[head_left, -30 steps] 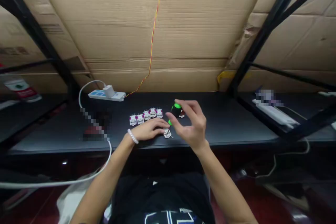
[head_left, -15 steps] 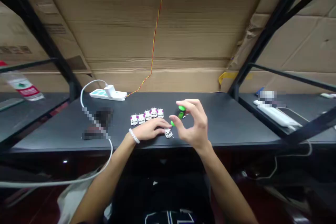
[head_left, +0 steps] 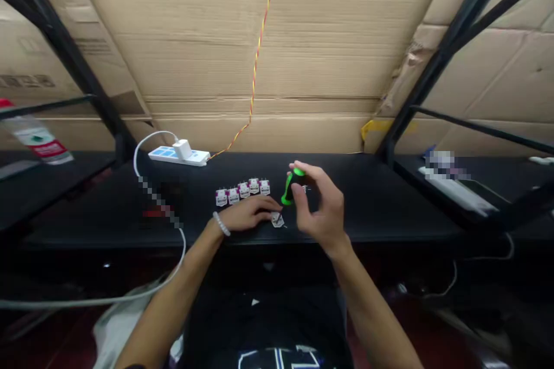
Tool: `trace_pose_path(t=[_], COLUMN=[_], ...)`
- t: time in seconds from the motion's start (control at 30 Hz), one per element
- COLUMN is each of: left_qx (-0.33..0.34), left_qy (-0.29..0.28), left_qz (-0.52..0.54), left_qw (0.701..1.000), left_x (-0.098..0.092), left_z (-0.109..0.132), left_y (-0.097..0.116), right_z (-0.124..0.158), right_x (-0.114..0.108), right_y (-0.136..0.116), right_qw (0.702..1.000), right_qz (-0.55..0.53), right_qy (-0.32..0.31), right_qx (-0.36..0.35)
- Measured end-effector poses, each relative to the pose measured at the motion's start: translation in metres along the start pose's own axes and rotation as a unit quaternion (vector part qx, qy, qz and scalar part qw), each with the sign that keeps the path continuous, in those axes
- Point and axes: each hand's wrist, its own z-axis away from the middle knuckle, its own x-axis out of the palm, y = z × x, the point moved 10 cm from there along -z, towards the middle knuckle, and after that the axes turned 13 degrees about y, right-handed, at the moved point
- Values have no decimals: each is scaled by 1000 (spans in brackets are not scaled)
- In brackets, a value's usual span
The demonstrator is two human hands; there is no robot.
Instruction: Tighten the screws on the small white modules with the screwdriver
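The right hand (head_left: 322, 207) is raised above the table in a narrow pinch, thumb and fingers curled around a black-and-green handle (head_left: 291, 186). The handle stands nearly upright, clear of the table, with a green stripe down its side and a green top.

The left hand (head_left: 246, 213) lies low and flat with its fingers stretched out, just beside a small white piece (head_left: 277, 219) on the table. A beaded bracelet (head_left: 221, 223) circles its wrist. Beyond the hand, a row of five white-and-magenta pieces (head_left: 242, 191) sits in a slanting line on the dark table (head_left: 372, 202). Any print on them is too small to read.

At the back of the table is a white power strip (head_left: 173, 155) with blue panels and a white plug (head_left: 183, 149) in it. A white cable (head_left: 135, 176) curves from the plug down past the table edge. A red-and-yellow twisted wire (head_left: 258, 52) runs up the cardboard sheets (head_left: 329, 57) behind, and a black metal frame (head_left: 437, 57) crosses them. A plastic bottle (head_left: 37, 141) on the left shelf has a red-and-white label, unreadable. A black shirt (head_left: 268, 328) shows below, its white print cut off. Blurred patches hide items on the table and the right shelf.
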Motion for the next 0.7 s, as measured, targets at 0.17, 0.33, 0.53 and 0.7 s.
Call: trace_pose_path(t=[0.17, 0.33, 0.53, 0.7], left_qx=[3, -2, 2, 1], left_qy=[1, -3, -2, -5], left_qz=[4, -9, -7, -4], left_qw=[1000, 1000, 1000, 1000], left_x=[0, 2, 2, 2], left_z=[0, 0, 0, -1], left_y=[0, 0, 1, 0], right_z=[-1, -4, -1, 4], right_x=[5, 2, 7, 10], right_y=[2, -4, 0, 9], right_qw=[998, 1000, 999, 997], right_qz=[-30, -8, 10, -27], right_qy=[-54, -30, -21, -40], right_qx=[34, 2, 37, 63])
